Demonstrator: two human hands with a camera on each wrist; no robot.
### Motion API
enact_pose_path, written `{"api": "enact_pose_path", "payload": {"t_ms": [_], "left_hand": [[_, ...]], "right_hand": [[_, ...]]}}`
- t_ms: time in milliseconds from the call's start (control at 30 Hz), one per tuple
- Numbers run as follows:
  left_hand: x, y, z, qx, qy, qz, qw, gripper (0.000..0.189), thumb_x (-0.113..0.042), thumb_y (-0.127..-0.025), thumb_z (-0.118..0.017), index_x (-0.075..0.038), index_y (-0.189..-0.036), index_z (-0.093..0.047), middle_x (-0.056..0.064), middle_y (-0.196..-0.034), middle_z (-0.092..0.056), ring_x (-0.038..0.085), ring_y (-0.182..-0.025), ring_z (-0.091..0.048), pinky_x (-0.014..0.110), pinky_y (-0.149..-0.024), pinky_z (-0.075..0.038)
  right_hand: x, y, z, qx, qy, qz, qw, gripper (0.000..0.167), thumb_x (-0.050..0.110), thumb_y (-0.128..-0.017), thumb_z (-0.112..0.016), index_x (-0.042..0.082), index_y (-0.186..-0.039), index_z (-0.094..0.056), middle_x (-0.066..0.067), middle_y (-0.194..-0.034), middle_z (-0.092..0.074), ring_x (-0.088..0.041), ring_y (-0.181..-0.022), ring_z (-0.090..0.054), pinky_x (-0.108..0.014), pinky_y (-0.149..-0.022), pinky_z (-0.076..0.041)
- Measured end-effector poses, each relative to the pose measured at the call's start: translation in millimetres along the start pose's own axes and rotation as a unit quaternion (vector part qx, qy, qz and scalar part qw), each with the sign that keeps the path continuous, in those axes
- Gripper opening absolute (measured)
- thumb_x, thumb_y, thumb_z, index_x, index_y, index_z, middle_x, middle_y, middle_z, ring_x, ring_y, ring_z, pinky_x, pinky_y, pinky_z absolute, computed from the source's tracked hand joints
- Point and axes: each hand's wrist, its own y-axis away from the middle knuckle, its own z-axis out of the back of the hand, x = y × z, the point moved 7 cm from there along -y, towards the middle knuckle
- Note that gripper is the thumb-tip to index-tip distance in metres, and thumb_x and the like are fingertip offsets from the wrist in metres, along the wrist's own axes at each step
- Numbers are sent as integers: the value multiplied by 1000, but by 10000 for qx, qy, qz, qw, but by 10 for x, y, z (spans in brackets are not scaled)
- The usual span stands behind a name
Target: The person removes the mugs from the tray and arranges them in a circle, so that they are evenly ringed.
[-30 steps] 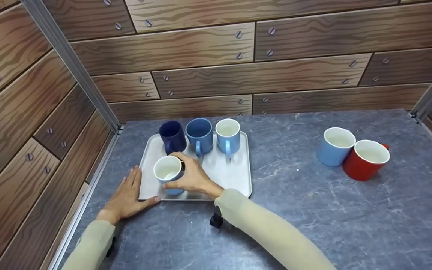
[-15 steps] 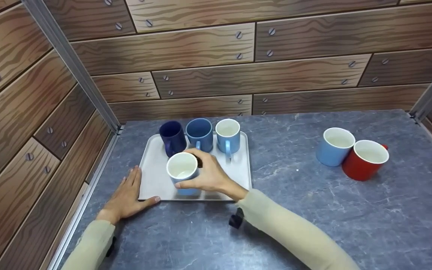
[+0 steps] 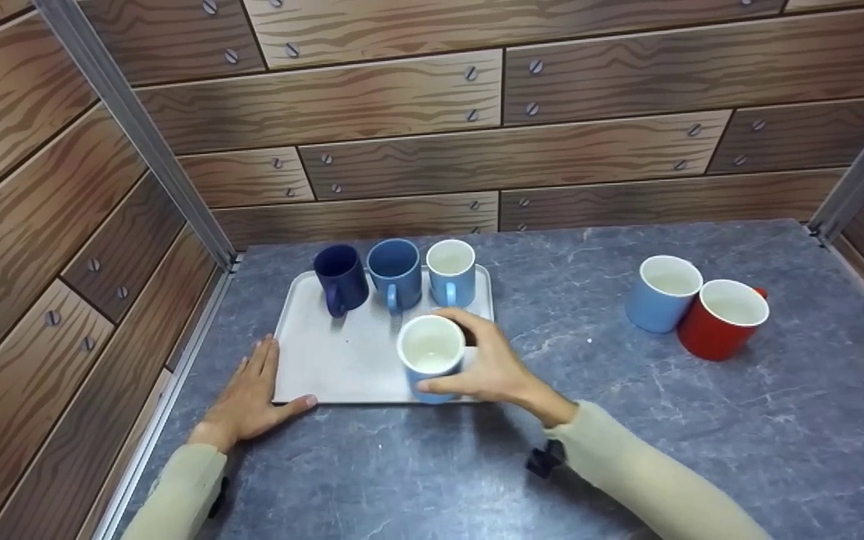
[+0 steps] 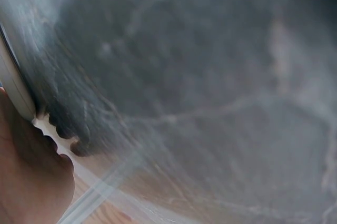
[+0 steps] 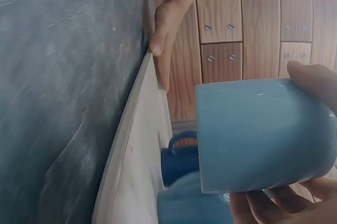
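Note:
My right hand [image 3: 488, 364] grips a light blue mug [image 5: 263, 134] with a white inside, thumb on the near side and fingers around the far side. In the right wrist view the mug's base stands apart from the white tray [image 3: 319, 367]. At the tray's left front corner my left hand [image 3: 248, 397] lies with fingers straight along the edge and thumb at the front rim. A dark navy mug [image 3: 343, 285], a medium blue mug [image 3: 396, 281] and another light blue mug [image 3: 453, 281] stand upright along the tray's back, handles toward me.
On the grey marbled table [image 3: 589, 435], a light blue mug [image 3: 653, 307] and a red mug [image 3: 713, 334] stand side by side at the right. Wood-patterned walls [image 3: 402, 112] rise at the back and left, with a metal corner post [image 3: 139, 127].
My right hand has carried the light blue mug from the tray's left front toward its right front. My left hand stays at the tray's corner.

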Motion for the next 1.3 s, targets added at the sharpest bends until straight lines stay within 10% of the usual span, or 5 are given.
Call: {"api": "enact_pose_path", "payload": {"t_ms": [667, 1300], "left_hand": [[-12, -20, 33, 4, 2, -19, 10000, 127, -77, -91, -64, 10, -167, -10, 30, -176, -10, 49, -164, -11, 62, -134, -14], [27, 6, -29, 91, 68, 41, 9999, 130, -80, -90, -63, 9, -167, -9, 29, -177, -7, 47, -165, -8, 60, -134, -12]], "right_hand": [[105, 763, 1158, -1260, 304, -39, 9916, 84, 1, -59, -102, 0, -135, -66, -14, -122, -73, -19, -105, -71, -23, -91, -59], [285, 1457, 2017, -2501, 969, -332, 9628, 90, -22, -50, -95, -7, -134, -63, -5, -115, -72, -14, -100, -70, -16, -84, -54]]}}
